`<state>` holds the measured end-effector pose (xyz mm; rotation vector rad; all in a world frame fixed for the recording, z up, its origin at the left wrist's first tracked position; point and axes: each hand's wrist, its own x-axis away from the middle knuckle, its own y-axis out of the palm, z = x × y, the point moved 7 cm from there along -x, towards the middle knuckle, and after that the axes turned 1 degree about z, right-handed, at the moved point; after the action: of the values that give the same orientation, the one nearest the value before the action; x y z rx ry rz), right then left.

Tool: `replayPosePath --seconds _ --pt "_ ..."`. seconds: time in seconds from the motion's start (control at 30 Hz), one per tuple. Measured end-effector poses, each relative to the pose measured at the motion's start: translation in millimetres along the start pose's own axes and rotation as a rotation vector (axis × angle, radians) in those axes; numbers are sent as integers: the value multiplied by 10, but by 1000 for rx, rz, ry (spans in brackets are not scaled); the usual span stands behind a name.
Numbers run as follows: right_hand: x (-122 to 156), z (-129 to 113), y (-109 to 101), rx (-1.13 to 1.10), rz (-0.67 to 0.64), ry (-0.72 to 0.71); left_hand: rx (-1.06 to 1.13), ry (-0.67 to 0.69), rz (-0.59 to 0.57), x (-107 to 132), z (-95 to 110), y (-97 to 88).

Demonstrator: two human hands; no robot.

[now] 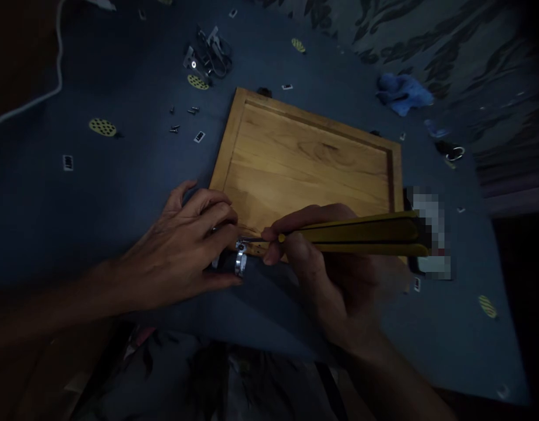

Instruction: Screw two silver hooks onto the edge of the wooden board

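Note:
A framed wooden panel, like a small cabinet door, lies flat on the blue cloth. At its near edge sits a shiny metal hinge. My left hand is closed around the hinge, fingers on the panel's edge and thumb below it. In my right hand is a yellow-handled folding hex key set, gripped with the fingers near its pivot. Its thin metal shaft points left and meets the hinge; the very tip is too small to make out.
Several loose screws and a heap of metal hinges lie beyond my left hand. A blue crumpled cloth and a black item with a ring are at the far right. A white cable runs along the left.

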<state>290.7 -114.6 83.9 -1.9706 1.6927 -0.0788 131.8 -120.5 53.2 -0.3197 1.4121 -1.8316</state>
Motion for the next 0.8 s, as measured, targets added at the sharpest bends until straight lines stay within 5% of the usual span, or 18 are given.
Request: replayPosePath --seconds 0.8 --pt "-18 -48 -2 16 -3 -45 47 -18 -13 -26 5 1"
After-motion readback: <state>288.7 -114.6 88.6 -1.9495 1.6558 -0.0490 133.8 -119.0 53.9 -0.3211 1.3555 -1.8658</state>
